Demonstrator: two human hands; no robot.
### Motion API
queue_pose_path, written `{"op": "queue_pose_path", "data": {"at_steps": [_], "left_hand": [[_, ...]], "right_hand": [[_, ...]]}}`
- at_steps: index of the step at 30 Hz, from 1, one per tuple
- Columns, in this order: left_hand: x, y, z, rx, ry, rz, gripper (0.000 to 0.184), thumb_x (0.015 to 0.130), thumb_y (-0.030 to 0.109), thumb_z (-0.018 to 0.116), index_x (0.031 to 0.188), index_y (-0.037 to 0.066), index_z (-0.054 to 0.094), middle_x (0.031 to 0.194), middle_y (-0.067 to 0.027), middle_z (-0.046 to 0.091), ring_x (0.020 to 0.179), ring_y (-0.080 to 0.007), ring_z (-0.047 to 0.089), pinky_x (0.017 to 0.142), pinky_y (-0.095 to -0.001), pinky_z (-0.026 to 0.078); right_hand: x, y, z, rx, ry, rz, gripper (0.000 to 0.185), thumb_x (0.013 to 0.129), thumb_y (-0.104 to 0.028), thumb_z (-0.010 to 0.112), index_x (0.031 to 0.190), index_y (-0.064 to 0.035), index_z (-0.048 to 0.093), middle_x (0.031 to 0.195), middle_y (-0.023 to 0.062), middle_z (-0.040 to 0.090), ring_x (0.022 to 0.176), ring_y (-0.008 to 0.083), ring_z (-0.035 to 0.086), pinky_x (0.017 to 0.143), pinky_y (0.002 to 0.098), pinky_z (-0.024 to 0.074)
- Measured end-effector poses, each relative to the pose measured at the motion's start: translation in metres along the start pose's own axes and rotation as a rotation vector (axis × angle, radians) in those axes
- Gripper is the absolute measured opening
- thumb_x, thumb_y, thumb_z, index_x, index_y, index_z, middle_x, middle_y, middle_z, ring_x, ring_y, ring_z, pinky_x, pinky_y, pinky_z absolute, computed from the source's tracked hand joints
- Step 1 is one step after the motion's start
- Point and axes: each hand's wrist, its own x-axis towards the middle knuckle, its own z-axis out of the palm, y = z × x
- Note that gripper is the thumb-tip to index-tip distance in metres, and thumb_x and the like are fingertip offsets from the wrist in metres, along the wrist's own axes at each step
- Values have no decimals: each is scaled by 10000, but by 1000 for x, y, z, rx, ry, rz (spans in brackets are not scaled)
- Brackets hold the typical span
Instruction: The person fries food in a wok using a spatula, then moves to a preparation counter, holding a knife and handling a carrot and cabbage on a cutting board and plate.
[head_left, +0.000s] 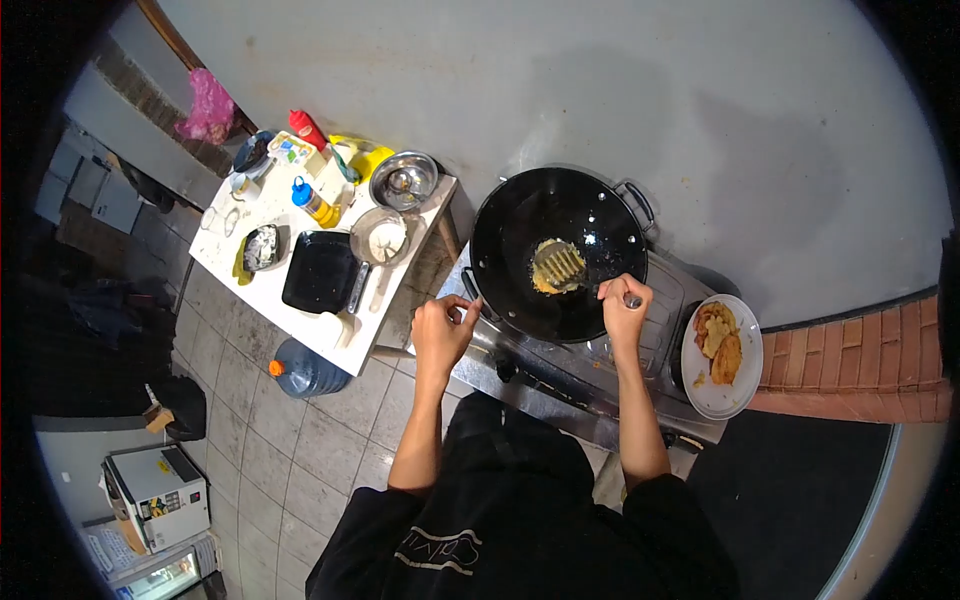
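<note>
At the centre of the frame, we see a ragged, golden-yellow piece of food (541, 280) lying in the round black metal wok (505, 225), partly covered by the slotted metal spatula (560, 265). Our right hand (625, 300), right of centre, has its grip wrapped round the spatula's handle. Our left hand (443, 335), left of centre, is beside the wok's looped black left handle (470, 283), fingers curled; we cannot tell whether that grip has hold of it. If the spatula presses too hard or catches the food off-centre, the piece could tear or fold. Without a firm left hold, a push could rock the wok on the silver metal stove (672, 300). Bare fingertips touching hot metal might burn. At the frame's right, our forearm swinging outward could knock the round white plate (750, 345).
</note>
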Motion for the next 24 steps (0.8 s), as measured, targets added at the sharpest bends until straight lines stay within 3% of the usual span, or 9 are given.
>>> {"op": "queue_pose_path", "data": {"at_steps": [5,7,8,10,16,18,24], "left_hand": [[-3,5,1,32,34,6,286,768,317,725,766,32,713,527,-96,545,508,-267,578,529,-376,442],[-4,4,1,45,51,30,288,768,316,726,771,28,712,529,-97,546,506,-263,574,529,-375,441],[-4,3,1,38,62,25,288,769,315,727,772,27,711,528,-94,545,501,-255,568,526,-374,437],[-7,8,1,33,66,30,288,769,314,728,773,27,711,528,-91,545,495,-248,562,523,-373,434],[-11,11,5,54,162,53,285,765,288,744,771,5,705,497,-77,517,447,-205,507,492,-351,401],[-11,12,6,46,171,52,273,766,274,744,769,4,704,491,-73,507,442,-195,493,488,-347,392],[-12,14,9,79,215,55,254,761,252,741,756,1,699,501,-85,515,459,-214,511,501,-358,408]], "right_hand": [[5,0,-6,25,-10,60,255,833,15,426,587,28,490,592,81,591,507,97,515,490,252,393],[7,-20,-11,60,-23,267,254,837,0,432,598,21,518,609,70,608,466,78,499,440,237,375],[7,-23,-13,71,-9,272,254,837,0,432,598,21,518,609,70,608,466,78,499,440,237,375],[10,-27,-18,134,-17,187,259,842,-10,438,600,11,528,600,56,605,439,57,480,401,226,350],[11,-13,-17,35,-41,111,227,801,22,484,578,29,526,562,65,587,507,91,520,488,249,395],[8,-6,-15,-43,-22,-55,215,790,28,492,578,40,523,530,82,566,503,94,522,487,253,393],[10,-1,-10,3,-42,-26,235,775,31,509,552,43,435,464,77,459,471,92,489,454,278,366]]}}
